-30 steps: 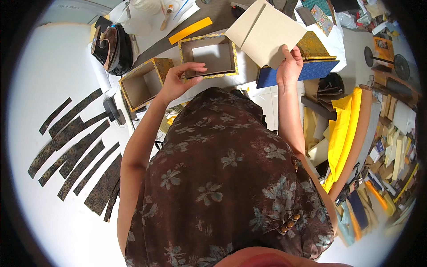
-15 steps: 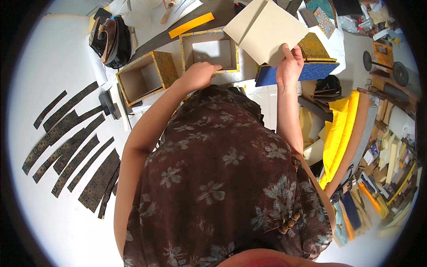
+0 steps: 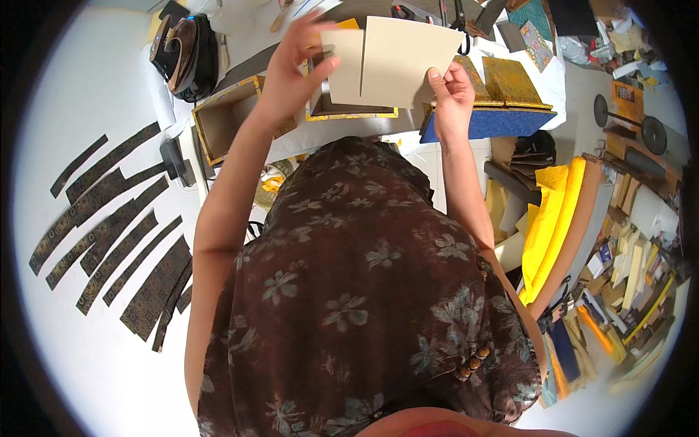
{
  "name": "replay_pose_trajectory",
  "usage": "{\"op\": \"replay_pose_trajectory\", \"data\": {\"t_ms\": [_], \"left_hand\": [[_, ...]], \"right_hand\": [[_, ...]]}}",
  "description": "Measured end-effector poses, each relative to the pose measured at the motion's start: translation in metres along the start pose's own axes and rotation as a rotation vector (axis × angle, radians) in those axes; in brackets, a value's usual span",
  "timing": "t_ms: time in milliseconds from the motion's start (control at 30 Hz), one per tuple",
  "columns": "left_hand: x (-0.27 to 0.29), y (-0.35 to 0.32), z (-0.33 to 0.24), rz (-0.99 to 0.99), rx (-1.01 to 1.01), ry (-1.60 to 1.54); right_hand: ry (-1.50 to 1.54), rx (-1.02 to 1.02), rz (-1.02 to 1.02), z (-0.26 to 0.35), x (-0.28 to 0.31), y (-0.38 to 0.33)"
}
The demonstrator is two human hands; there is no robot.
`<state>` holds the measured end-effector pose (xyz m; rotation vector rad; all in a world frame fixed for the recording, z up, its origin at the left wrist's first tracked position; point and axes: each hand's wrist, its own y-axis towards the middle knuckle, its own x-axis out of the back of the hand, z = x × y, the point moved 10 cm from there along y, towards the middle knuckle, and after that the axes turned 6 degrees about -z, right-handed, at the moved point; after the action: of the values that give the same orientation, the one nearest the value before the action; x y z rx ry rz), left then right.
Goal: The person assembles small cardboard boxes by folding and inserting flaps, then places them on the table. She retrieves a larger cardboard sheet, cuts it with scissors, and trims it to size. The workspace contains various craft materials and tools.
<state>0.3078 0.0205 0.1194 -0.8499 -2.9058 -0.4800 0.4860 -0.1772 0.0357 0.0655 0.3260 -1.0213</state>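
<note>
Head view: both hands' grips pinch a flat, matte beige folded board (image 3: 397,62): left hand (image 3: 295,69), right hand (image 3: 451,95).

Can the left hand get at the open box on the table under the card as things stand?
Probably not without letting go: the left hand grips the beige card, which the right hand also holds. The open box lies just below, nothing else between.

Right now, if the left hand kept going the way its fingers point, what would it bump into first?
Probably the beige cardboard sheet: the left hand points right and already touches its narrow flap. The right hand holds the far side. Depth is hard to judge.
</note>
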Motion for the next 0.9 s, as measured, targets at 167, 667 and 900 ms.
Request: {"op": "replay_pose_trajectory", "data": {"t_ms": [167,667,900], "left_hand": [[0.021,-0.004,0.038,0.095,0.172,-0.05],[0.034,-0.036,-0.002,0.235,-0.027,0.332],[0.021,-0.038,-0.024,0.246,-0.157,0.415]], "right_hand": [[0.029,0.102,-0.181,0.016,0.035,0.016],[0.018,0.014,-0.328,0.002,0.097,0.015],[0.032,0.009,-0.324,0.007,0.092,0.022]]}}
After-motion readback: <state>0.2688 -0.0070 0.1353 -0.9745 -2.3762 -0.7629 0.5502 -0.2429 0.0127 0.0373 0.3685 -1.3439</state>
